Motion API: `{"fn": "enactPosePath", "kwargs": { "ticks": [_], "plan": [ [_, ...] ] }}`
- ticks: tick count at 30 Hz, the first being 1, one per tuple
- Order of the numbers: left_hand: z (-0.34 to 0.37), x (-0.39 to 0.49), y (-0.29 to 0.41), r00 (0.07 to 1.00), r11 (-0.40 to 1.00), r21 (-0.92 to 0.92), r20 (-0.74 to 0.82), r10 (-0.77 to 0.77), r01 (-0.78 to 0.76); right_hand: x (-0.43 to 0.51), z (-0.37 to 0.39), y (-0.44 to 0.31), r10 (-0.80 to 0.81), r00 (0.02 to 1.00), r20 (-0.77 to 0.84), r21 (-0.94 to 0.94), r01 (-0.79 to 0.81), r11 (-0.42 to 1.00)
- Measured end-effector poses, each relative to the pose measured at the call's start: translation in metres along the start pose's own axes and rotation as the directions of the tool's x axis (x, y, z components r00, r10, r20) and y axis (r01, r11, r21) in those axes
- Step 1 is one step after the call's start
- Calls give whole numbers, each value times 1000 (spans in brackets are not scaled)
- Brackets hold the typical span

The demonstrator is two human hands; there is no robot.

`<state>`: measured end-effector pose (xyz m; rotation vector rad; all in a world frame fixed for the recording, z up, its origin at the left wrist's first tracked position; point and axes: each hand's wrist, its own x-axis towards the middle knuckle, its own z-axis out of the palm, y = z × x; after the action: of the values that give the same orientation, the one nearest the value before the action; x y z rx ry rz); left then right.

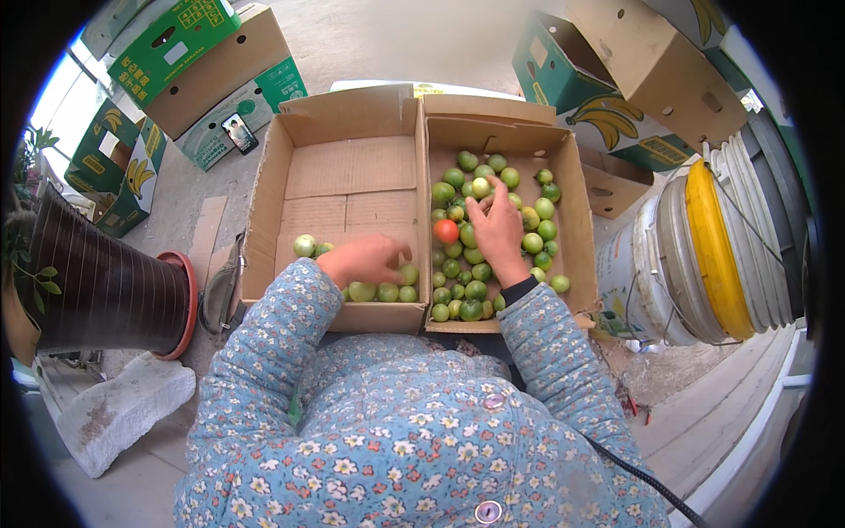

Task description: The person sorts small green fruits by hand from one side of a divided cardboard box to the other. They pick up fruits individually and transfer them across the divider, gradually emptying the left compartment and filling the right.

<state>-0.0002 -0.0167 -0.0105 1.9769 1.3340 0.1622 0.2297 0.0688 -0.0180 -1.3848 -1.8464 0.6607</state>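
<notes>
Two cardboard boxes stand side by side before me. In the left cardboard box (353,168), several green tomatoes (362,291) lie along the near side. My left hand (371,259), slightly blurred, hovers over them with its fingers bent; whether it holds anything is hidden. The right cardboard box (575,198) bears many green tomatoes (471,310) and one red tomato (446,230). My right hand (495,224) reaches into this box, its thumb and fingers apart around the tomatoes, the fingertips beside a pale green tomato (480,187). The red one lies left of that hand.
Stacked buckets (716,247) lean at the right, below banana boxes (614,125). More banana cartons (211,79) stand at the upper left, with a phone (239,133) propped there. A dark plant pot (112,277) and a white foam block (125,412) are at the left.
</notes>
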Motion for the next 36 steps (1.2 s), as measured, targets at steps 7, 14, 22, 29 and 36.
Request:
{"fn": "enactPosePath", "kwargs": {
  "ticks": [7, 14, 22, 29, 36],
  "plan": [
    [-7, 0, 13, 999, 984, 174, 35, -41, 35, -9, 4, -18, -198, 977, 80, 364, 157, 918],
    [-27, -13, 21, 896, 832, -482, -443, 37, -273, -22, -17, -57, -719, 664, 206, 165, 701, 694],
    [-40, -50, -18, 672, 814, 186, -678, -298, 550, -19, -5, -40, -396, 899, -186, 94, 418, 904],
    [-37, -77, -86, 750, 750, 93, -204, -629, 654, -9, 0, -21, 21, 998, -58, 278, -4, 960],
    [-36, -62, -53, 859, 894, -344, -322, -399, 287, -17, -4, -35, -398, 917, 11, 220, 386, 896]
  ]
}}
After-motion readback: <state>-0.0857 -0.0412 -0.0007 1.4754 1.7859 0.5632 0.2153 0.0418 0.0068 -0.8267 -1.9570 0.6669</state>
